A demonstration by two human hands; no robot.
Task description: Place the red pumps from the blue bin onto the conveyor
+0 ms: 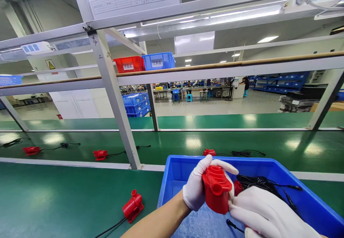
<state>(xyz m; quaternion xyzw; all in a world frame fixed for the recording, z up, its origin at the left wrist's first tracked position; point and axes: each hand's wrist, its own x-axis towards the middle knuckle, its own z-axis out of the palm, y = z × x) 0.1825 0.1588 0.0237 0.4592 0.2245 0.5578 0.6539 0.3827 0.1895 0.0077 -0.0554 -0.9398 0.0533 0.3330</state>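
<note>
A red water pump (217,189) with a short spout is gripped in my white-gloved left hand (197,186), above a blue bin (176,184). My right hand (266,213), gloved too, reaches in from the right with its fingers pressed together. Its fingertips meet the lower right side of the pump; what they pinch, if anything, is hidden. Below them a black cable plug (231,224) shows over the bin floor. Coiled black cables (259,184) lie in the bin's right part, beside another red piece (237,187) partly covered by my hands.
On the green bench left of the bin lies a red pump (133,206) with its cable. Behind, more pumps (100,155) with black leads rest along the green strip. A metal post (115,101) rises left of the bin. Red (129,64) and blue boxes (158,61) sit on the shelf.
</note>
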